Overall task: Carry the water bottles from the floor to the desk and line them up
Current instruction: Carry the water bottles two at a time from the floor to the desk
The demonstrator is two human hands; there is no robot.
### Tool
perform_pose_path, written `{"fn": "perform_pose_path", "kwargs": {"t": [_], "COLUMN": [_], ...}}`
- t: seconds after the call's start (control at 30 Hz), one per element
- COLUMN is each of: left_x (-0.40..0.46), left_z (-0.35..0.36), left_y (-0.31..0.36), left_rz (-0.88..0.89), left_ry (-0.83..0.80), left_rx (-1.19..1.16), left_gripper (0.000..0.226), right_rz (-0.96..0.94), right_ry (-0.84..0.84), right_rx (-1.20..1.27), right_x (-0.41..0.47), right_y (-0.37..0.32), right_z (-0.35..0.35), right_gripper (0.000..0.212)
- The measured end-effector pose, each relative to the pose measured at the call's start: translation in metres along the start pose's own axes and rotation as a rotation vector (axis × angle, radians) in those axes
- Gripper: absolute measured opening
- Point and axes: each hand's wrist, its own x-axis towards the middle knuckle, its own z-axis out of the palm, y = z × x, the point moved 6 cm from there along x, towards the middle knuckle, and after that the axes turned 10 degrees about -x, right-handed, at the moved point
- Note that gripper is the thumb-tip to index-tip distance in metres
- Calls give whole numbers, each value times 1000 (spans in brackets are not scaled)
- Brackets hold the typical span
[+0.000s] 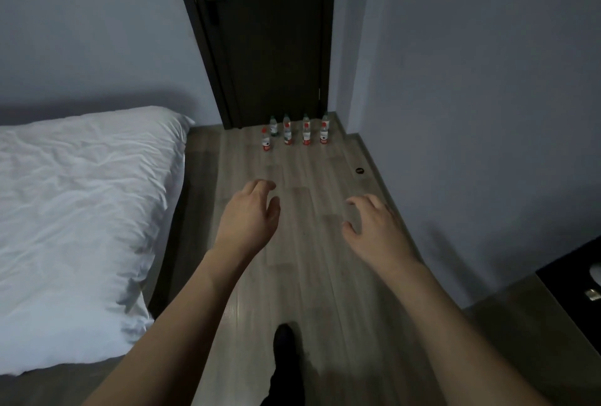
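Note:
Several clear water bottles [287, 133] with red labels and caps stand upright in two short rows on the wooden floor, right in front of the dark door. The leftmost front bottle [266, 140] stands a little apart from the others. My left hand [250, 217] and my right hand [374, 226] are stretched out ahead of me over the floor, well short of the bottles. Both hands hold nothing, with fingers loosely curled and spread. A corner of the desk [533, 314] shows at the lower right.
A bed with a white duvet [81, 217] fills the left side. The dark door [273, 41] with a yellow Wi-Fi sign stands ahead, grey wall on the right. A small black round object [359, 171] lies on the floor. My dark shoe [284, 340] is below.

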Motion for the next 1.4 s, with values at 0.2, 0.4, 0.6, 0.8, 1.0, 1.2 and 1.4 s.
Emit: {"fn": "perform_pose_path", "kwargs": {"t": [0.2,0.4,0.6,0.8,1.0,1.2,1.4], "left_x": [106,224,310,386,473,583,639], "left_z": [21,23,36,59,94,113,132], "left_y": [-39,-78,-101,-109,-119,-113,-130], "left_rz": [7,28,20,24,13,5,-58], "left_ry": [-10,-22,-48,-66,-73,-38,-42], "left_rx": [-13,-23,-41,-40,-38,0,26], "left_gripper": [35,36,36,35,36,36,35], "right_rz": [11,20,47,79,53,6,-58], "right_ry": [19,23,34,48,31,61,27], "right_rx": [-20,-38,-28,-25,-10,19,38], "right_x": [111,229,312,388,481,596,665], "right_y": [-5,-25,-24,-4,26,55,63], "right_z": [14,16,19,23,35,25,35], "right_gripper": [44,45,43,44,45,43,42]}}
